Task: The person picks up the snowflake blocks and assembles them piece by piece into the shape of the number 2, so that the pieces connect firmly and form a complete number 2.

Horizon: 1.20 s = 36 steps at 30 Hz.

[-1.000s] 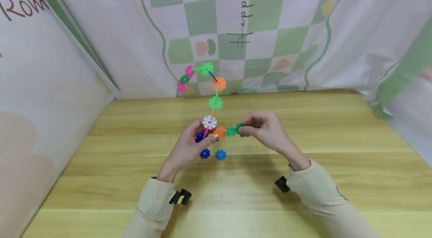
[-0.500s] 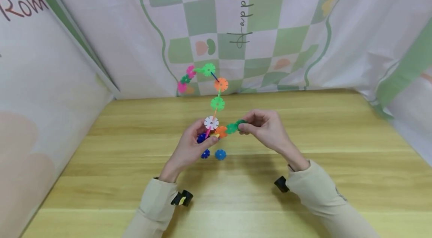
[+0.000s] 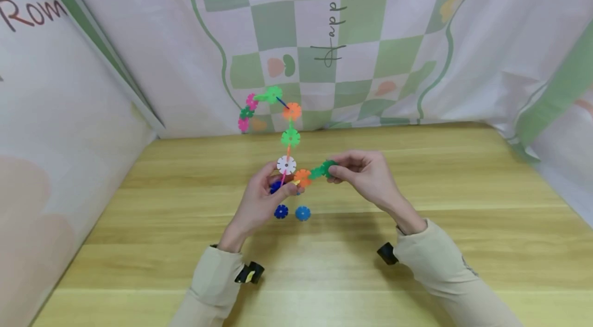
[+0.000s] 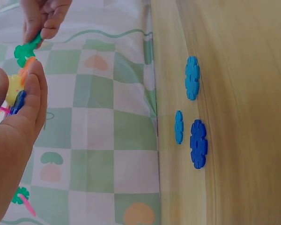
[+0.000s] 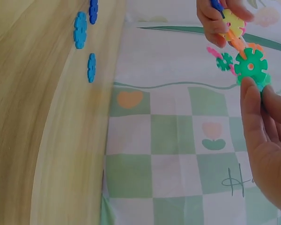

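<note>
My left hand (image 3: 257, 201) holds a chain of interlocked plastic snowflake discs above the table, gripping it around a yellow disc (image 4: 13, 90) and a dark blue disc (image 3: 276, 187). From there the chain rises through a white disc (image 3: 286, 165), a light green disc (image 3: 291, 137) and an orange disc (image 3: 292, 111), then curves left to a pink disc (image 3: 243, 124). A side branch runs right through another orange disc (image 3: 302, 178) to green discs. At the branch's end, my right hand (image 3: 366, 175) pinches a dark green disc (image 5: 251, 66) between thumb and fingers.
Loose on the wooden table (image 3: 463, 188) lie a dark blue disc (image 3: 280, 211) and a light blue disc (image 3: 303, 213). A smaller-looking light blue disc (image 4: 179, 127) lies near them. A checkered curtain (image 3: 319, 59) hangs behind the table.
The chain's upper part first shifts slightly right, then swings left. The green end of the side branch has risen a little with my right hand, and both hands keep their hold.
</note>
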{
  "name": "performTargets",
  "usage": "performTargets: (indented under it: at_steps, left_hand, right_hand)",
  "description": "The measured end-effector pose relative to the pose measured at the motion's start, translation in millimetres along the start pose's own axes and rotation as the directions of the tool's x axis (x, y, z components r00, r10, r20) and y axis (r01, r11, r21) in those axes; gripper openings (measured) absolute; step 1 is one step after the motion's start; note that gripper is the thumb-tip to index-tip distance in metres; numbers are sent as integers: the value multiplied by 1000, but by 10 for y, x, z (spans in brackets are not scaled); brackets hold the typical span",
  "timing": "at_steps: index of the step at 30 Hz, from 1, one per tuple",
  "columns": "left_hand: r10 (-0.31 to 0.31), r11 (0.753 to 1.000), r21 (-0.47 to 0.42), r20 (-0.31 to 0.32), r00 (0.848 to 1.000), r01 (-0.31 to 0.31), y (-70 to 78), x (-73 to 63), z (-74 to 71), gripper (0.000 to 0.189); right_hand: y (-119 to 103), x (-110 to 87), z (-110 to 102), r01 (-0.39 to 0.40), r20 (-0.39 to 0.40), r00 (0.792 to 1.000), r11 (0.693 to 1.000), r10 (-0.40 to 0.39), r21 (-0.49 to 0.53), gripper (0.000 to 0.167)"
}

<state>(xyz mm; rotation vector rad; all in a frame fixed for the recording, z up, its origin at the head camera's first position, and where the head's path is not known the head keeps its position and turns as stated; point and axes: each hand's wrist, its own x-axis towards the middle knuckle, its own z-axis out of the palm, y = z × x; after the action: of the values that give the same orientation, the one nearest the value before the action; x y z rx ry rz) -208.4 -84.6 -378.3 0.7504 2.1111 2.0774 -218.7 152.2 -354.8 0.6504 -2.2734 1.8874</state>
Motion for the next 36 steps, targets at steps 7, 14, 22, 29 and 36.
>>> performTargets:
  at_steps: [7,14,22,29,36]
  left_hand:
    - [44,999,2,29,999,-44,-14,0,5,33]
    - [-2,999,49,9,1000,2,-1,6,-14,40]
    - [-48,988,143,-56,997,56,18,1,-38,43]
    - [-49,986,152,-88,995,62,20,-10,-51,26]
    - [-74,985,147,-123,990,92,57,-2,-71,35]
  right_hand:
    - [21,-10,18,37,-1,999,997,-37,-65,7]
    - [12,-8,23,20,6,1000,998,-19,-66,13]
    - [-15,-10,4,-37,33,999,999,38,-30,20]
    - [-32,-8,11,-62,55,996,997,64,-44,23]
    - [-20,-12,-12,-26,25,999,994,28,-106,26]
